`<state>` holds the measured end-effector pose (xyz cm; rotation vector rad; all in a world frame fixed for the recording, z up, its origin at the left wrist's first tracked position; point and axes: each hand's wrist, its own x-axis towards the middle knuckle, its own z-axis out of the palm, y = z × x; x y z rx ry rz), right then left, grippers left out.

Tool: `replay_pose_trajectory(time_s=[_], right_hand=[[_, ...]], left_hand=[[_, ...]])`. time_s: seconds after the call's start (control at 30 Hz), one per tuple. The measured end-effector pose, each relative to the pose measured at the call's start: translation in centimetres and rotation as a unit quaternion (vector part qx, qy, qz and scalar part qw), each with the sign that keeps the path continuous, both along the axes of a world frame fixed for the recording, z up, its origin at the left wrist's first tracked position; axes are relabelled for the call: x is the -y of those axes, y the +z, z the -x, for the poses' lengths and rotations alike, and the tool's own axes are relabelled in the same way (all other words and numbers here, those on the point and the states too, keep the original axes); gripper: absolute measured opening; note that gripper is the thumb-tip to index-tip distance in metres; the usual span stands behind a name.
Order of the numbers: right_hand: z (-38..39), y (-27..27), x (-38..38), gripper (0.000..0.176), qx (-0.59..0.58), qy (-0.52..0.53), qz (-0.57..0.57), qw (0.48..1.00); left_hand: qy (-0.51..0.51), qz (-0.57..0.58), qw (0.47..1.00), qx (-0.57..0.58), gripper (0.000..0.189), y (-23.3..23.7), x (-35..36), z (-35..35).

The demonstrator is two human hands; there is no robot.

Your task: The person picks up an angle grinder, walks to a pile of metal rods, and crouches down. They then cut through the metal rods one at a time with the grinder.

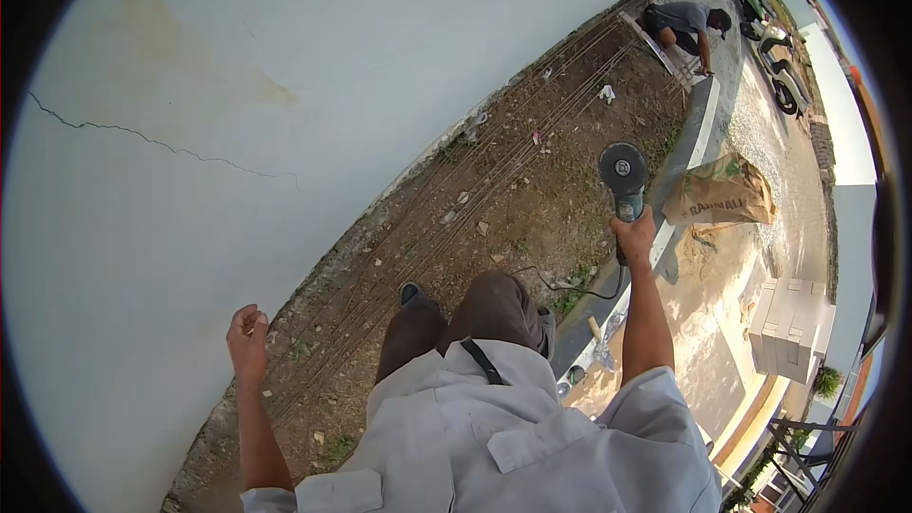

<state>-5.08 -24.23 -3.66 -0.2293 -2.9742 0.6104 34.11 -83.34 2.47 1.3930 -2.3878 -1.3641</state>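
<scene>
My right hand (635, 236) grips the body of an angle grinder (623, 177), held out in front with its round disc facing the camera; a black cord (570, 289) trails from it toward my legs. My left hand (248, 340) hangs at my side as a closed fist with nothing in it, near the base of the white wall (237, 133). Long steel rebars (456, 218) lie along the dirt strip beside the wall, ahead of my feet. My brown trousers and grey shirt fill the lower middle.
A brown cement sack (719, 194) lies on the pavement past the concrete kerb (679, 171). A stack of white blocks (790, 323) stands to the right. Far ahead a person (686, 24) bends over the rebars; a scooter (784, 66) is parked beyond.
</scene>
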Motion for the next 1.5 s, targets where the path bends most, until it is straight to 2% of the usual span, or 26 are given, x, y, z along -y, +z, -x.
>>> replay_pose_trajectory(time_s=[0.07,0.13,0.17,0.23,0.27,0.33,0.37,0.43,0.5,0.63,0.7,0.73,0.77,0.83,0.9,0.93,1.0,1.1,1.2,1.3,1.37,1.4,1.43,1.5], right_hand=[[-1.0,1.9,-0.6,0.052,-0.006,-0.007,-0.002,1.000],[-1.6,4.9,-1.5,0.052,0.019,0.013,-0.044,0.999],[-1.6,6.4,-2.4,0.052,0.011,0.002,-0.048,0.999],[-1.3,9.7,-4.0,0.052,0.027,0.050,-0.135,0.989],[-1.2,11.6,-4.8,0.051,0.015,0.079,-0.143,0.986],[-0.4,14.9,-6.3,0.051,0.022,0.077,-0.191,0.978],[0.2,16.4,-7.2,0.051,0.032,0.080,-0.235,0.968],[1.6,18.5,-9.2,0.051,-0.020,0.140,-0.281,0.949],[3.4,20.1,-10.6,0.050,-0.045,0.170,-0.314,0.933],[7.7,18.5,-13.6,0.050,0.003,0.135,-0.323,0.937],[9.8,16.1,-14.9,0.055,-0.016,0.124,-0.266,0.956],[10.4,15.2,-14.2,0.054,0.021,0.087,-0.256,0.963],[11.0,13.9,-14.2,0.054,0.033,0.099,-0.252,0.962],[12.2,10.4,-14.6,0.051,0.053,0.073,-0.070,0.993],[13.2,6.3,-15.1,0.046,0.043,0.083,-0.035,0.995],[13.6,4.7,-15.1,0.044,0.071,0.070,0.031,0.995],[13.6,3.9,-13.4,0.038,0.121,0.038,0.154,0.980],[13.8,1.4,-13.3,0.035,0.167,0.018,0.224,0.960],[13.9,-0.5,-14.1,0.033,0.192,0.026,0.216,0.957],[13.6,-0.5,-14.0,0.031,0.201,0.020,0.229,0.952],[13.4,-0.1,-13.6,0.031,0.222,-0.007,0.257,0.940],[13.2,0.1,-13.5,0.032,0.241,-0.020,0.306,0.921],[13.1,0.1,-13.5,0.032,0.240,-0.012,0.306,0.921],[12.9,-0.4,-13.6,0.033,0.226,-0.070,0.447,0.863]], left_hand=[[-0.013,0.032,0.999,-0.030,0.033,0.8,0.5,0.9],[-0.082,0.129,0.985,-0.082,0.030,1.6,-0.1,2.9],[-0.091,0.125,0.984,-0.091,0.030,2.3,-0.8,4.1],[-0.173,0.231,0.941,-0.177,0.026,4.8,-2.5,7.1],[-0.177,0.229,0.939,-0.184,0.026,5.6,-3.0,8.4],[-0.260,0.364,0.847,-0.289,0.030,7.1,-4.0,10.7],[-0.261,0.361,0.847,-0.290,0.030,8.3,-4.3,11.8],[-0.267,0.521,0.743,-0.323,0.040,11.2,-4.7,14.3],[-0.239,0.576,0.709,-0.328,0.050,13.1,-4.3,16.3],[-0.143,0.639,0.704,-0.277,0.065,13.9,-3.3,19.9],[-0.100,0.659,0.707,-0.235,0.072,13.2,-2.3,20.8],[-0.080,0.694,0.692,-0.181,0.077,12.4,-1.8,21.0],[-0.064,0.725,0.675,-0.126,0.083,11.8,-1.3,21.2],[-0.071,0.742,0.659,-0.100,0.087,11.6,-0.6,21.5],[-0.074,0.761,0.639,-0.079,0.092,11.8,-0.2,21.6],[-0.068,0.764,0.639,-0.061,0.094,11.8,-0.1,21.4],[-0.066,0.766,0.639,-0.033,0.096,11.6,0.0,20.9],[-0.051,0.769,0.637,-0.006,0.099,11.3,0.6,20.3],[-0.033,0.762,0.646,0.014,0.100,11.1,0.8,20.0],[-0.035,0.775,0.631,0.019,0.099,11.2,0.8,20.1],[-0.024,0.764,0.645,0.019,0.098,10.9,0.6,20.1],[-0.017,0.765,0.644,0.021,0.098,10.9,0.5,20.2],[-0.012,0.765,0.644,0.027,0.097,10.8,0.4,20.2],[0.000,0.765,0.643,0.036,0.096,10.8,-0.7,20.2]])
